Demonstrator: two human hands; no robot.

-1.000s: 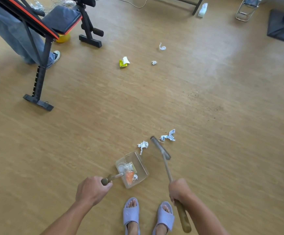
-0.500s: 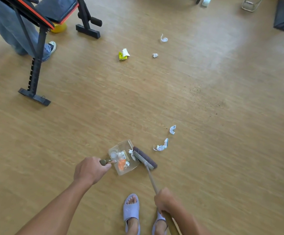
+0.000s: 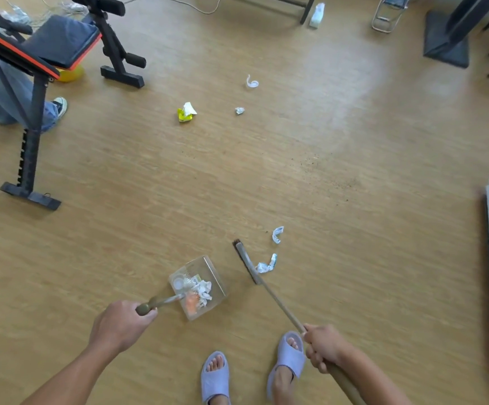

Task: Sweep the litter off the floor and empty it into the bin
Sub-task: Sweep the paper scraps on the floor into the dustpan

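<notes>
Head view: your right hand (image 3: pixel 323 344) clamps broom (image 3: pixel 269 290), left hand (image 3: pixel 120 324) clamps dustpan (image 3: pixel 199 287) handle; paper scrap (image 3: pixel 266 265) is light, sweep gently.

Probably a home exercise room: weight bench (image 3: pixel 59 42) upper left, wood-look floor (image 3: pixel 296 176), folded chair (image 3: pixel 389 13) upper right.

I see a tan wood-grain floor (image 3: pixel 266 176) everywhere. Just past my left hand's fingers (image 3: pixel 147 312) the clear dustpan (image 3: pixel 205 276) holds white and orange scraps. White paper bits (image 3: pixel 265 266) lie beyond my right hand's fingers (image 3: pixel 313 346), beside the dark-bristled broom (image 3: pixel 247 263). My slippers (image 3: pixel 215 375) are lavender. Farther out lies a yellow-and-white wrapper (image 3: pixel 186 112).
</notes>
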